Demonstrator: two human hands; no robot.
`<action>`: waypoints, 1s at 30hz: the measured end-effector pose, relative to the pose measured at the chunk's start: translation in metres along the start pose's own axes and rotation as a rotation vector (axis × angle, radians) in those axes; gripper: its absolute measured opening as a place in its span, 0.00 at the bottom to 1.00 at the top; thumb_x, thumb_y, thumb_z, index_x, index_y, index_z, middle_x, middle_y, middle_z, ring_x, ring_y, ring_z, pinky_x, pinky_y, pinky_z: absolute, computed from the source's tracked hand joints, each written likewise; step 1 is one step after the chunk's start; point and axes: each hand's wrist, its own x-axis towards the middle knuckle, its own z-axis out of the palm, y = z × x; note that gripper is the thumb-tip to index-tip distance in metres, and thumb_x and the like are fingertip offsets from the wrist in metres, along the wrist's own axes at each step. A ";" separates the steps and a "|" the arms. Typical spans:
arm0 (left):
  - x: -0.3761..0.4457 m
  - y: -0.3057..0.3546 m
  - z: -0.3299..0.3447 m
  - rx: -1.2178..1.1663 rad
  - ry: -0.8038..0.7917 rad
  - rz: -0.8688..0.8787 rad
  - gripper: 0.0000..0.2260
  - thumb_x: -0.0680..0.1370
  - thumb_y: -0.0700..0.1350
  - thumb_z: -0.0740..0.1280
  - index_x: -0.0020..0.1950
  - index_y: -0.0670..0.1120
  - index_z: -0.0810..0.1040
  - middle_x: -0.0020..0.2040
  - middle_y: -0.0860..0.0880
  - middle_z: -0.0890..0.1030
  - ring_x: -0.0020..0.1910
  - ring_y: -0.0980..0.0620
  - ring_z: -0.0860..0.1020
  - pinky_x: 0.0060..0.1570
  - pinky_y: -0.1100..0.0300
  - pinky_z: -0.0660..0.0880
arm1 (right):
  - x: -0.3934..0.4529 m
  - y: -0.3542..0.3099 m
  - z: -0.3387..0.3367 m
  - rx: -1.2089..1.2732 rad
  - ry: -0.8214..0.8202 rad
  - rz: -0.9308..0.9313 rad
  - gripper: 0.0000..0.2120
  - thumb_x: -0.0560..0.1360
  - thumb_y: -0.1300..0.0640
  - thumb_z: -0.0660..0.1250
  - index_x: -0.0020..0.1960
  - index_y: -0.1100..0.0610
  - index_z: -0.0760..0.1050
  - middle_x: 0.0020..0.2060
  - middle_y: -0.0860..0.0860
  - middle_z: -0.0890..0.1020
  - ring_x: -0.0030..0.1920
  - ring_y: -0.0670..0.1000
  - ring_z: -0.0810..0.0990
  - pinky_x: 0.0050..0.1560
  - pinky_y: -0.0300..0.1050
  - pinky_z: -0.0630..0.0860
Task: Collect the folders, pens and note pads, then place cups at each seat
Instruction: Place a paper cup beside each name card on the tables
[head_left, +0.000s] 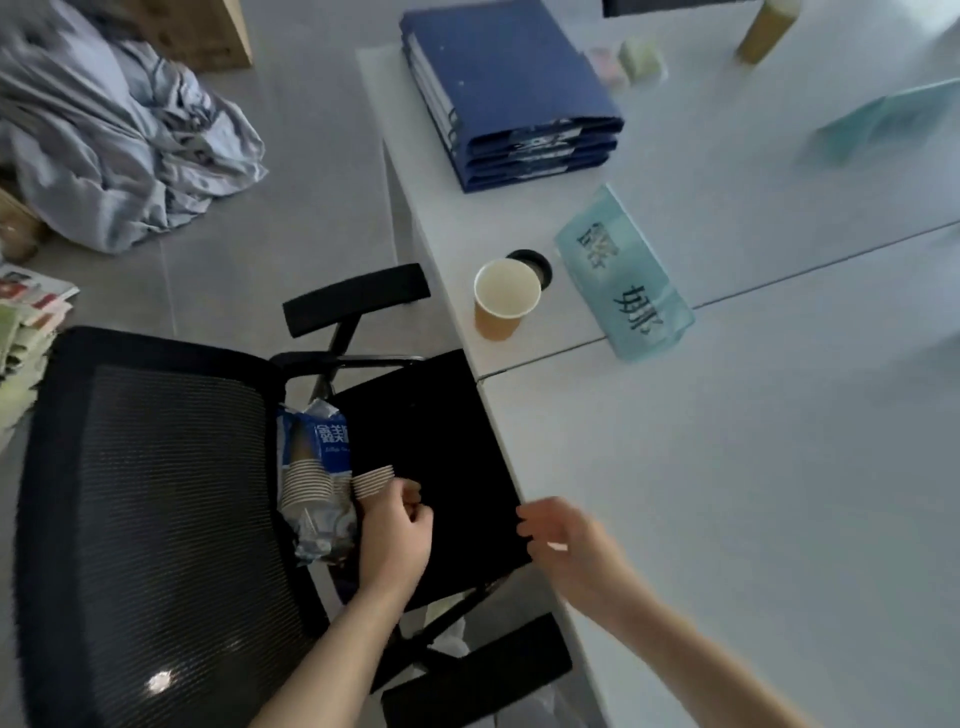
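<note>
A stack of blue folders (511, 88) lies at the far end of the white table (753, 467). One paper cup (504, 299) stands upright near the table's left edge, beside a teal name card (626, 275). On the black chair seat (431, 467) lies an opened plastic sleeve of stacked paper cups (311, 478). My left hand (397, 535) rests over the seat with its fingers curled on a small stack of cups (373, 480) next to the sleeve. My right hand (566, 540) hovers at the table's edge, blurred, fingers apart and holding nothing.
The mesh chair back (150, 519) and its armrests (358, 296) stand close to the table. A crumpled grey cloth (119, 140) lies on the floor at the left, with magazines (31, 312) below it. A second teal card (893, 119) and a bottle (763, 31) sit at the far right.
</note>
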 end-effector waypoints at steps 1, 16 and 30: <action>-0.002 0.011 0.004 0.016 0.055 0.062 0.10 0.77 0.37 0.67 0.58 0.43 0.77 0.52 0.48 0.79 0.52 0.51 0.77 0.47 0.62 0.71 | 0.003 -0.003 -0.015 -0.005 0.039 -0.008 0.16 0.75 0.71 0.60 0.53 0.51 0.73 0.45 0.44 0.79 0.51 0.46 0.78 0.49 0.32 0.75; 0.008 0.088 0.120 0.594 0.038 0.621 0.31 0.79 0.56 0.54 0.77 0.38 0.61 0.78 0.40 0.60 0.78 0.43 0.58 0.75 0.47 0.51 | 0.117 -0.082 -0.096 0.143 0.260 -0.171 0.43 0.67 0.52 0.77 0.74 0.54 0.56 0.67 0.53 0.70 0.65 0.53 0.71 0.66 0.53 0.71; 0.009 0.087 0.124 0.715 0.137 0.673 0.32 0.74 0.54 0.55 0.72 0.33 0.67 0.73 0.36 0.69 0.74 0.38 0.65 0.72 0.42 0.57 | 0.158 -0.075 -0.070 0.267 0.319 -0.293 0.33 0.65 0.54 0.79 0.65 0.55 0.67 0.62 0.49 0.77 0.63 0.50 0.74 0.62 0.46 0.72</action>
